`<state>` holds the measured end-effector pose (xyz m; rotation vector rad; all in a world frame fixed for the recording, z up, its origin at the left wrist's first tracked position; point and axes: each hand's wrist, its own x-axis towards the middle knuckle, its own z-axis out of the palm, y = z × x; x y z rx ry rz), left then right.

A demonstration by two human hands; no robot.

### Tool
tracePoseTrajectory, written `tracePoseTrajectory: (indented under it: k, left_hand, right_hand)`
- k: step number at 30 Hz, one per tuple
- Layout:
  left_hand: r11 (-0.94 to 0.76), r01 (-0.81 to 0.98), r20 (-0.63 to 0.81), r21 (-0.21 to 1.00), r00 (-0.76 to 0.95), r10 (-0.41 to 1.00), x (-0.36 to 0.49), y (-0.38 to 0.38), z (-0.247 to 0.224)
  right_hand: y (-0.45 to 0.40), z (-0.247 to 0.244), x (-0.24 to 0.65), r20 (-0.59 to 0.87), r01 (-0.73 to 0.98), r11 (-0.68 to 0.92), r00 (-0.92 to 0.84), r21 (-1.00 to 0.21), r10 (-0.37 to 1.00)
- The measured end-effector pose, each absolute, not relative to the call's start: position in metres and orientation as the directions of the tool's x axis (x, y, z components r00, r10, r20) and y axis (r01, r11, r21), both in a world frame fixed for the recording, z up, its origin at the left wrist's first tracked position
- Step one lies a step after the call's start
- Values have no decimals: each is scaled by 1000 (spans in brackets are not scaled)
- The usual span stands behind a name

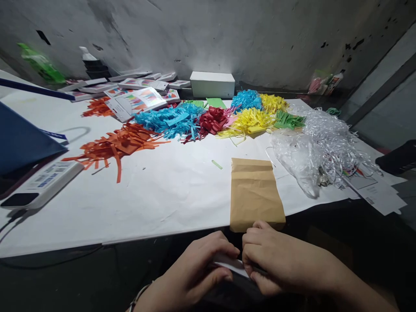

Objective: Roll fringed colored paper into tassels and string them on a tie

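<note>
Low in the head view, below the table's front edge, my left hand (pixel 203 266) curls its thumb and fingers round a white strip-like piece (pixel 232 263), perhaps folded paper or card. My right hand (pixel 268 255) pinches the other end of that piece with its fingers closed. Most of the white piece is hidden by my hands and the dark below. Just beyond my right hand, a brown paper envelope (pixel 255 190) lies flat on the white-covered table (pixel 156 190), its near end at the edge.
Orange (pixel 121 143), blue (pixel 172 119), red (pixel 212 121) and yellow (pixel 251 119) fringed paper bundles lie across the table. Clear plastic strips (pixel 331 134) heap at right. Behind are flat printed boxes (pixel 143 99) and a white box (pixel 212 85). A white device (pixel 42 182) with a cable sits left.
</note>
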<state>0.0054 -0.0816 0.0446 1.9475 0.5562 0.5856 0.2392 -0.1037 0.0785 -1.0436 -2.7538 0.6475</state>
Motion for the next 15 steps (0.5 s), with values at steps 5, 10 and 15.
tracePoseTrajectory:
  k: [5, 10, 15]
  left_hand:
    - [-418, 97, 180, 903, 798, 575, 10, -78, 43]
    - [-393, 55, 204, 918, 783, 588, 8, -76, 37]
    - [-399, 42, 221, 916, 777, 589, 8, -76, 37]
  right_hand:
    - [-108, 95, 237, -3, 637, 720, -749, -276, 662]
    - [-105, 109, 252, 69, 633, 620, -672, -463, 737]
    - [-110, 86, 259, 34, 542, 515, -667, -664, 745]
